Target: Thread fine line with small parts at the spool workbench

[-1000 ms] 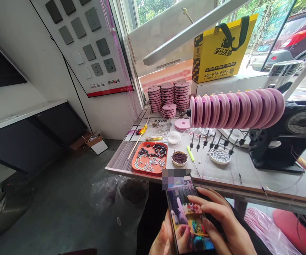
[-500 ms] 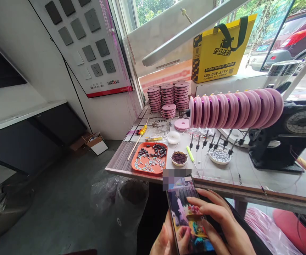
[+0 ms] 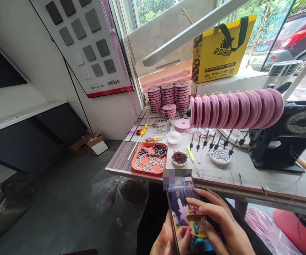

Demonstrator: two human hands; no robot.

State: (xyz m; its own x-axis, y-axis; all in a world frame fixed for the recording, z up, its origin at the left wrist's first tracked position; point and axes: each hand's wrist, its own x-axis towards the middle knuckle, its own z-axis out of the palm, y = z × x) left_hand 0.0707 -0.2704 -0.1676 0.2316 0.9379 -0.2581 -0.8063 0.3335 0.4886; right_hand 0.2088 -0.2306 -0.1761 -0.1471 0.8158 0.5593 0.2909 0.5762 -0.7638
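A smartphone (image 3: 186, 216) with a lit, colourful screen is tilted upright below the table's front edge. My left hand (image 3: 165, 235) is wrapped round its left side and lower part, the thumb along the edge; the other fingers are hidden behind it. Over the right half of the screen lies my right hand (image 3: 222, 219), fingers spread and bent a little, holding nothing. Whether its fingertips touch the glass I cannot tell. Part of the phone's top is blurred out.
On the table (image 3: 118, 163) are an orange tray (image 3: 149, 170) of small parts, a bowl of brown pins (image 3: 179, 158), a bowl of grey beads (image 3: 220, 156) and a green-handled tool (image 3: 190, 154). Pink spools (image 3: 232, 109) line a black machine (image 3: 277, 152); a yellow bag (image 3: 222, 53) stands behind.
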